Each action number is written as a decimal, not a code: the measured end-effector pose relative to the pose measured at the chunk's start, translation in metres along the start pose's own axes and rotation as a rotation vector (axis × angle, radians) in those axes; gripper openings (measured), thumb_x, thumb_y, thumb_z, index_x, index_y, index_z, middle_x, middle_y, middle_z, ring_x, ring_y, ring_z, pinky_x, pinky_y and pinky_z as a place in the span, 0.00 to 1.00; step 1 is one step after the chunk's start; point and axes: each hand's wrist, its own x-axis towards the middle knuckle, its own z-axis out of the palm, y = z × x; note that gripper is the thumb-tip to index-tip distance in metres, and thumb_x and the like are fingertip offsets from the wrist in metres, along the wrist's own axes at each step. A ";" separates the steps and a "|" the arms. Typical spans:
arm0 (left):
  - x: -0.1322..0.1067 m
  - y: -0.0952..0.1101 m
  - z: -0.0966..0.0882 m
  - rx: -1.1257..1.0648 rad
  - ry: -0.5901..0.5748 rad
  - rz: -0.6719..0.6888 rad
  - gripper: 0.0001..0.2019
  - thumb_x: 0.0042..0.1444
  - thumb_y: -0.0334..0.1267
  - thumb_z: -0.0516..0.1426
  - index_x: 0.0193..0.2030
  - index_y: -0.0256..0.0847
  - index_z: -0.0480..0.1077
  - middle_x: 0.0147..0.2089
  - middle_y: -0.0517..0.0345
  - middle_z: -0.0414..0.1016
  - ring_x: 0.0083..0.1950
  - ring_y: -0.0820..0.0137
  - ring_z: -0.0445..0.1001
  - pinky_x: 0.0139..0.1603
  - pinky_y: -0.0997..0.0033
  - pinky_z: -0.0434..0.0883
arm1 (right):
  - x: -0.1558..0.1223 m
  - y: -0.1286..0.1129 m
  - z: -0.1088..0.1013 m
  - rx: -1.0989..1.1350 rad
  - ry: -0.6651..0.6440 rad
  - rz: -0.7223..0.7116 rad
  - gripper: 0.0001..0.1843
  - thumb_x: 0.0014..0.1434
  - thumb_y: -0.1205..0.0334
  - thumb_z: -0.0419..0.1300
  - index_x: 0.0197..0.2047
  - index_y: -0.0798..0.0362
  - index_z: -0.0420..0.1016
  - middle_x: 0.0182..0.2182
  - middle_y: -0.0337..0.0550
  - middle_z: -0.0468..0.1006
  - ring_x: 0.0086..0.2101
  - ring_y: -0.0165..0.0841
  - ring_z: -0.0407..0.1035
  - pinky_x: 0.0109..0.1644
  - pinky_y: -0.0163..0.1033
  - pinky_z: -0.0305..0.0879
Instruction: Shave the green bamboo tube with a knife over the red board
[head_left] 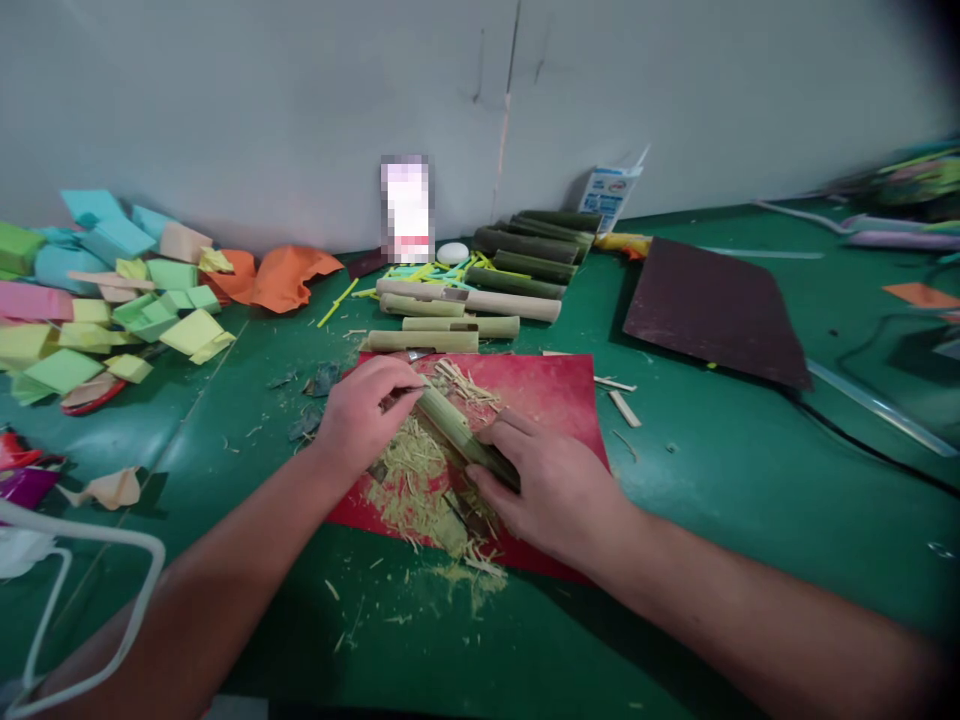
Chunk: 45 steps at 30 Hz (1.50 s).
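R hand (551, 490) wraps near end of green bamboo tube (457, 432), L hand (364, 410) clamps far end, pinning it over red flat mat (559, 390) that catches pale shavings (411, 482).

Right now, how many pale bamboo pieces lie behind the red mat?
4 behind the red mat: nearest piece, second piece, third piece, longest piece rearmost; others may hide.

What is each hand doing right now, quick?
Left hand: closed, fingers against the bamboo piece at its upper end; what it holds cannot be told.
Right hand: closed on its lower end.
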 end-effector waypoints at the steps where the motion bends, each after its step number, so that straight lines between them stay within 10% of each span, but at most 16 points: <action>1: 0.001 -0.001 -0.001 0.037 -0.035 0.054 0.05 0.56 0.31 0.56 0.37 0.39 0.73 0.40 0.53 0.75 0.44 0.68 0.72 0.49 0.65 0.70 | 0.000 0.000 0.000 0.001 -0.004 -0.001 0.09 0.57 0.59 0.54 0.38 0.54 0.70 0.36 0.44 0.72 0.34 0.35 0.68 0.33 0.38 0.60; 15: 0.003 -0.003 0.002 0.094 -0.232 0.351 0.07 0.59 0.29 0.52 0.40 0.36 0.70 0.40 0.50 0.73 0.41 0.68 0.68 0.46 0.66 0.69 | -0.001 0.001 0.001 0.053 -0.017 -0.027 0.08 0.56 0.62 0.54 0.38 0.54 0.69 0.35 0.43 0.71 0.33 0.33 0.66 0.33 0.37 0.59; 22: 0.003 0.006 0.000 -0.019 -0.161 0.170 0.06 0.58 0.32 0.54 0.38 0.38 0.73 0.40 0.52 0.74 0.42 0.68 0.70 0.47 0.66 0.68 | 0.001 0.001 -0.001 0.022 -0.014 -0.007 0.08 0.56 0.59 0.54 0.37 0.53 0.70 0.35 0.42 0.71 0.33 0.33 0.67 0.32 0.37 0.59; 30: -0.010 0.045 0.008 -0.565 0.000 -0.557 0.06 0.53 0.39 0.60 0.36 0.42 0.74 0.34 0.60 0.77 0.33 0.73 0.72 0.36 0.74 0.70 | 0.000 -0.001 -0.008 0.158 0.204 -0.023 0.16 0.57 0.53 0.55 0.45 0.52 0.68 0.40 0.44 0.73 0.35 0.32 0.68 0.35 0.37 0.61; 45: -0.013 0.050 0.013 -0.481 -0.046 -0.319 0.02 0.52 0.32 0.60 0.33 0.40 0.71 0.34 0.60 0.73 0.37 0.73 0.71 0.40 0.72 0.69 | 0.003 0.004 -0.002 0.385 0.351 -0.176 0.02 0.58 0.65 0.55 0.36 0.52 0.68 0.31 0.42 0.71 0.33 0.31 0.66 0.36 0.38 0.62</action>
